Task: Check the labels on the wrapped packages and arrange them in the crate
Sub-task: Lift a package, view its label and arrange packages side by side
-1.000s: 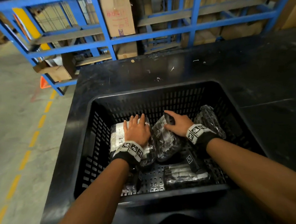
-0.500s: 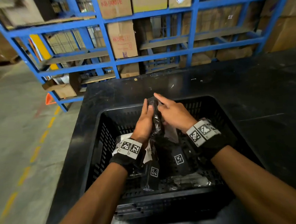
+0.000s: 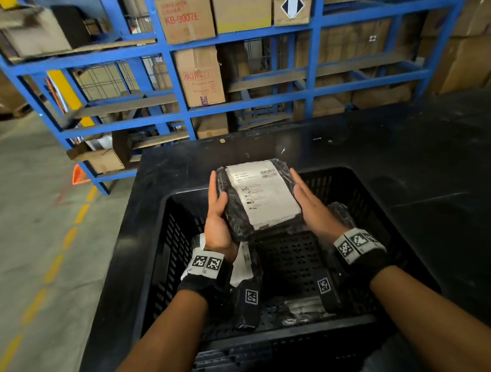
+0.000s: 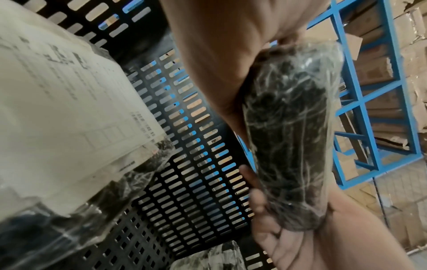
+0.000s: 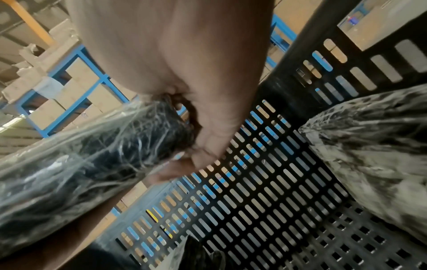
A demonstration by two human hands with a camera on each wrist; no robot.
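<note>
Two hands hold one wrapped package (image 3: 256, 198) above the black crate (image 3: 166, 237), over its far half toward 12 o'clock. The left hand (image 3: 217, 217) cups the package's left edge with the thumb over the top face and the fingers up along the side; the right hand (image 3: 312, 207) presses flat against the right edge, fingers straight and together. The package is dark, bound in clear film, and its white label (image 3: 264, 196) faces up, with a barcode near the far right corner. In the left wrist view the package (image 4: 286, 138) shows edge-on between both palms, the left hand (image 4: 219, 60) over its upper side.

Inside the crate, a second wrapped package with a white label (image 3: 242, 266) lies at 9 o'clock, partly under the left wrist. A third package (image 3: 341, 217) rests at 3 o'clock, beneath the right wrist, and in the right wrist view it (image 5: 369, 146) sits against the slotted wall. A fourth package (image 3: 300, 307) lies flat at 6 o'clock near the front wall.

The crate stands on a dark surface (image 3: 426, 173). Beyond it at 12 o'clock a blue rack (image 3: 314, 64) carries cardboard boxes (image 3: 199, 75)
</note>
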